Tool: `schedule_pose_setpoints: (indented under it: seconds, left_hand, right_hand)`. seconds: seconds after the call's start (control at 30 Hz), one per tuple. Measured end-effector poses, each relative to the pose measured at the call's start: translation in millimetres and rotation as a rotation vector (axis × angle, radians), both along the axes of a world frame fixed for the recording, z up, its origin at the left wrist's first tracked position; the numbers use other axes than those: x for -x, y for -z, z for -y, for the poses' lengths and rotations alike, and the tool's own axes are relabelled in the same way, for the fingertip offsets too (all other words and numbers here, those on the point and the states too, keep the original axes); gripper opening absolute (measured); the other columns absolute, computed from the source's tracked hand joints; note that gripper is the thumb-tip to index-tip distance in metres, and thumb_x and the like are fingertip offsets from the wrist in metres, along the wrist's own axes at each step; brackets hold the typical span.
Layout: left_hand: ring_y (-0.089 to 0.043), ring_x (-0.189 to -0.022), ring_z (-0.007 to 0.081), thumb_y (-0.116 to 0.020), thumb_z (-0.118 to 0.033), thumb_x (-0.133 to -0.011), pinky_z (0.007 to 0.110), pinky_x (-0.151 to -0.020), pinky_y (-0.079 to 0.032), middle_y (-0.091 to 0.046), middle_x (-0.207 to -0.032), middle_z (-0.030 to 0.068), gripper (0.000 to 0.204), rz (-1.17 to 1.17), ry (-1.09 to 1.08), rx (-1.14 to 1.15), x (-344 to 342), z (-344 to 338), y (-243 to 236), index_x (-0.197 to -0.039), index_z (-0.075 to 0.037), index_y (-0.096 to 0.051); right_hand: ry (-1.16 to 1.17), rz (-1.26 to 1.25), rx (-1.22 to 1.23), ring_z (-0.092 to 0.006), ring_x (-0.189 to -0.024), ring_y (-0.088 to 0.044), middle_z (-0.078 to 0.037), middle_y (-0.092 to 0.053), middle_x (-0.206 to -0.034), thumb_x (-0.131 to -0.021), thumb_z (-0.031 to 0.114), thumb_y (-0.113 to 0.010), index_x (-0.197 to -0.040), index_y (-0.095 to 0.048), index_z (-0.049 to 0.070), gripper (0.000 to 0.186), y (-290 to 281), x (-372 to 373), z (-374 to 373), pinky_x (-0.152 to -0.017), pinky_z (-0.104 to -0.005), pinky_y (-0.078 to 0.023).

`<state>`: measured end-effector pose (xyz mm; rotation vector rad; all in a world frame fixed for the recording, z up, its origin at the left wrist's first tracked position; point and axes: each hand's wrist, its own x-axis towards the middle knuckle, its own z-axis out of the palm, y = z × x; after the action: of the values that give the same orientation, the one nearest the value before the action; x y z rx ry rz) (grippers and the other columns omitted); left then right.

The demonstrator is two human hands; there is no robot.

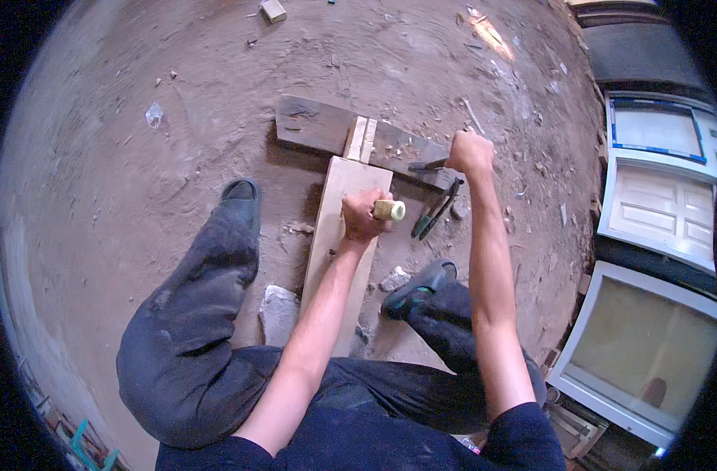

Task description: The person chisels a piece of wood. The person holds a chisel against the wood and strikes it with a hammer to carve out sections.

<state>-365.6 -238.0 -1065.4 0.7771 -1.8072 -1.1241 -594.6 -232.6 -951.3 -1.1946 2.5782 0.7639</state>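
My left hand [361, 214] is closed around the pale yellow handle [390, 209] of what looks like a chisel, its blade hidden. That hand rests over a light wooden plank [327, 235], which runs from between my legs to a dark board [315, 122] on the ground. The plank's narrowed far end [360, 140], split by a slot, lies across the board. Off to the right, my right hand [470, 153] is closed in a fist, and a dark tool [427, 166] sticks out of it to the left; its kind is unclear. Below it are green-handled pincers [425, 226] with dark jaws.
White framed panels [660, 208] and a glazed frame [641, 345] lean along the right side. A pale stone block [280, 314] lies beside the plank near my left leg. Chips and scraps litter the dirt floor [193, 102]; a small wood block [273, 10] lies far off.
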Motion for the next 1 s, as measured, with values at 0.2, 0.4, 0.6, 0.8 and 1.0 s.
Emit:
schedule_pose_setpoints:
  seconds: [0.2,0.4,0.6,0.8,1.0]
  left_hand:
    - [-0.055,-0.047,0.0339,-0.065,-0.022,-0.079,0.041,-0.043,-0.04,-0.051,-0.052,0.0149,0.03,-0.047,0.021,-0.074,-4,3,9,-0.058,-0.007,-0.048]
    - [-0.054,-0.047,0.0361,-0.065,-0.023,-0.078,0.043,-0.042,-0.04,-0.05,-0.051,0.016,0.03,-0.073,0.034,-0.039,2,3,6,-0.059,-0.008,-0.048]
    - [-0.055,-0.047,0.0359,-0.064,-0.024,-0.078,0.043,-0.043,-0.041,-0.05,-0.051,0.016,0.03,-0.058,0.027,-0.032,-1,5,6,-0.059,-0.008,-0.048]
    - [-0.055,-0.047,0.0341,-0.066,-0.02,-0.076,0.042,-0.043,-0.042,-0.05,-0.051,0.0148,0.028,-0.003,0.0,-0.03,-8,4,7,-0.059,-0.008,-0.047]
    - [-0.054,-0.046,0.0333,-0.067,-0.018,-0.075,0.041,-0.044,-0.042,-0.05,-0.05,0.0137,0.029,-0.065,0.06,-0.061,8,-5,-2,-0.057,-0.008,-0.046]
  right_hand:
    - [-0.109,-0.003,-0.137,-0.0268,-0.092,-0.069,-0.011,-0.071,-0.098,-0.071,0.02,-0.071,-0.093,-0.073,0.011,0.023,7,-13,39,-0.077,-0.0387,-0.055]
    - [-0.16,0.029,-0.134,-0.0236,-0.076,-0.069,-0.011,-0.071,-0.083,-0.068,0.03,-0.075,-0.091,-0.073,0.008,0.032,-6,19,6,-0.068,-0.0363,-0.055]
    - [0.063,0.459,-0.009,-0.0111,-0.053,-0.059,-0.003,-0.066,-0.064,-0.074,0.021,-0.074,-0.093,-0.075,0.009,0.022,-118,45,8,-0.049,-0.0281,-0.046]
    - [0.131,0.38,0.22,-0.0097,-0.05,-0.058,-0.005,-0.066,-0.065,-0.075,0.015,-0.074,-0.094,-0.074,0.003,0.022,-203,17,-16,-0.048,-0.0261,-0.046]
    - [0.251,-0.025,-0.027,-0.0146,-0.063,-0.067,-0.004,-0.07,-0.069,-0.072,0.028,-0.076,-0.087,-0.075,0.01,0.023,16,47,-42,-0.06,-0.0314,-0.052]
